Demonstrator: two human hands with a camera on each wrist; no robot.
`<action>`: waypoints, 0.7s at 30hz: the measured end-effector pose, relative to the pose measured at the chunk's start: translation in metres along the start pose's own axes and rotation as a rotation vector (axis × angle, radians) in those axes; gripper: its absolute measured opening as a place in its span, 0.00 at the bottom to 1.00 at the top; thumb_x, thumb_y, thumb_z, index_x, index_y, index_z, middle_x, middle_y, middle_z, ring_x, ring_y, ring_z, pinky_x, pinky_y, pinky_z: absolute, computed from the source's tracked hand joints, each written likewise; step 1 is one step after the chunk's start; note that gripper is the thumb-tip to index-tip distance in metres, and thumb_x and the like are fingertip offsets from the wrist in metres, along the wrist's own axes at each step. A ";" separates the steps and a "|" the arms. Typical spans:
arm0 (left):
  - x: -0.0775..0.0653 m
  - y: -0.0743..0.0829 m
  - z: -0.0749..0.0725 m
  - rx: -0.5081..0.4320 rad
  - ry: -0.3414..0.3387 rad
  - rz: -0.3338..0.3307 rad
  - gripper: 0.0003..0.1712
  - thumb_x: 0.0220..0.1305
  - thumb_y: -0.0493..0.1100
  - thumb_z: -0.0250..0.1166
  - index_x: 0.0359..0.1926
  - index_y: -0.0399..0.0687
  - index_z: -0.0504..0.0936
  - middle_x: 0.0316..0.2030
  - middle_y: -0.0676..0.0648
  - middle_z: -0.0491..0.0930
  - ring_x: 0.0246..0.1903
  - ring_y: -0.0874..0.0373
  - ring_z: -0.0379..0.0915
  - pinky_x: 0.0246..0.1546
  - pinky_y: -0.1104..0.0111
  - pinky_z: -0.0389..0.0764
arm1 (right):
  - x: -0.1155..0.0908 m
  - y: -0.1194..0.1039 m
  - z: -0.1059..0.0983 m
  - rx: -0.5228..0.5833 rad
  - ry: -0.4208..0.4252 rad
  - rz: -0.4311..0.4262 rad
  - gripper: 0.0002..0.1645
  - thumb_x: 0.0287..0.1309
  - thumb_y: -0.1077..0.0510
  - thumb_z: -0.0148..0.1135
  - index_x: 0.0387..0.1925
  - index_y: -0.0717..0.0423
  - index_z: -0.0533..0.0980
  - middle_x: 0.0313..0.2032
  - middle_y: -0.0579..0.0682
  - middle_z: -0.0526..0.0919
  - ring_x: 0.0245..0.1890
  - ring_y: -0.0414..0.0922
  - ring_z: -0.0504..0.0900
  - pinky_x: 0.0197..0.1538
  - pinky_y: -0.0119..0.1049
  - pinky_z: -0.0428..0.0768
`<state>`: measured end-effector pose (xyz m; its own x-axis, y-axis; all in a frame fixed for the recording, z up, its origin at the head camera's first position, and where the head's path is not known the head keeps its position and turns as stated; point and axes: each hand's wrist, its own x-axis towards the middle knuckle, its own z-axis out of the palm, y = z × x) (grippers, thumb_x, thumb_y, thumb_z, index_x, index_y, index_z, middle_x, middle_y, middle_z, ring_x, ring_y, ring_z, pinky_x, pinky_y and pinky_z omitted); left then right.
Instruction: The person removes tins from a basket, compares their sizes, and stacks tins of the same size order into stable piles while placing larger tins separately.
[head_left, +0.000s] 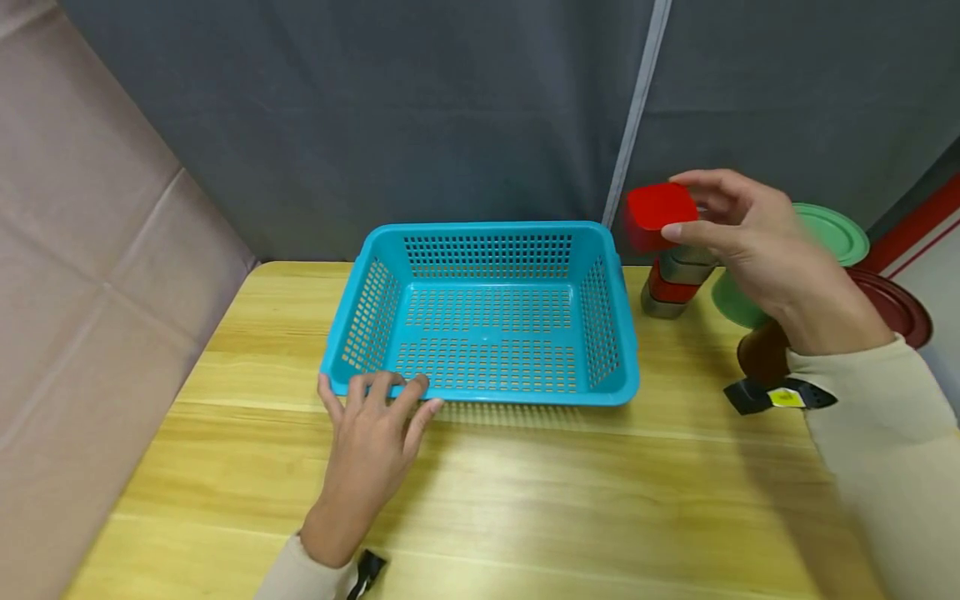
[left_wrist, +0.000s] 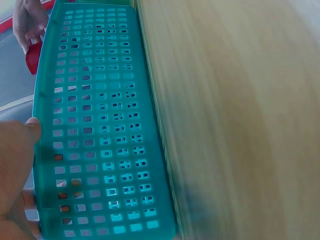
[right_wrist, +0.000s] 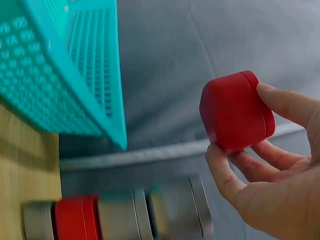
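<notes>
A small red square tin with rounded corners (right_wrist: pixel 232 115) is raised in the air, pinched between the thumb and fingertips of my right hand (head_left: pixel 772 242). Close by stands a stack of similar tins, silver ones and a red tin (head_left: pixel 670 285); the right hand partly hides its top in the head view. My left hand (head_left: pixel 371 450) grips the near rim of a turquoise perforated basket (head_left: pixel 487 397) by its left corner, fingers over the edge and thumb outside. Nothing lies in the basket.
Behind the right hand are green round plates or lids (head_left: pixel 836 233) and a dark red one (head_left: pixel 892 304). A brown rounded object (head_left: pixel 761 354) shows beside the right wrist. A grey curtain (head_left: pixel 450 108) hangs along the back of the wooden table (head_left: pixel 525 500).
</notes>
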<state>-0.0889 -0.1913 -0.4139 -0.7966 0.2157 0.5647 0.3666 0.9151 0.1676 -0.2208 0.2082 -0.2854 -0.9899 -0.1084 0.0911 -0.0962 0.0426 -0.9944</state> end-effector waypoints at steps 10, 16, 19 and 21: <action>-0.001 -0.001 0.000 -0.008 0.009 -0.002 0.38 0.79 0.69 0.40 0.46 0.50 0.88 0.43 0.41 0.84 0.50 0.37 0.73 0.64 0.17 0.44 | 0.000 0.003 -0.034 0.005 0.134 0.098 0.34 0.64 0.60 0.73 0.69 0.48 0.72 0.57 0.40 0.78 0.57 0.42 0.71 0.48 0.17 0.79; -0.001 -0.001 0.001 -0.004 0.014 0.004 0.37 0.79 0.69 0.41 0.46 0.50 0.88 0.43 0.41 0.84 0.50 0.37 0.73 0.64 0.17 0.44 | -0.001 0.005 -0.042 0.043 0.193 0.103 0.36 0.63 0.59 0.74 0.70 0.49 0.72 0.53 0.38 0.81 0.55 0.39 0.72 0.50 0.17 0.77; -0.001 -0.001 0.001 -0.003 0.019 0.006 0.37 0.79 0.69 0.41 0.46 0.50 0.88 0.43 0.41 0.84 0.50 0.37 0.73 0.64 0.17 0.44 | -0.001 0.006 -0.043 0.033 0.220 0.103 0.36 0.62 0.58 0.75 0.70 0.48 0.72 0.50 0.37 0.82 0.54 0.38 0.72 0.52 0.18 0.75; -0.001 -0.001 0.001 -0.003 0.021 0.006 0.37 0.79 0.69 0.41 0.46 0.50 0.88 0.43 0.41 0.84 0.50 0.37 0.74 0.64 0.17 0.44 | -0.001 0.006 -0.044 0.028 0.229 0.106 0.37 0.62 0.58 0.75 0.70 0.48 0.72 0.50 0.36 0.82 0.53 0.38 0.72 0.53 0.18 0.73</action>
<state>-0.0894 -0.1915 -0.4155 -0.7840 0.2142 0.5827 0.3730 0.9128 0.1664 -0.2253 0.2520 -0.2893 -0.9924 0.1231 -0.0069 0.0087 0.0143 -0.9999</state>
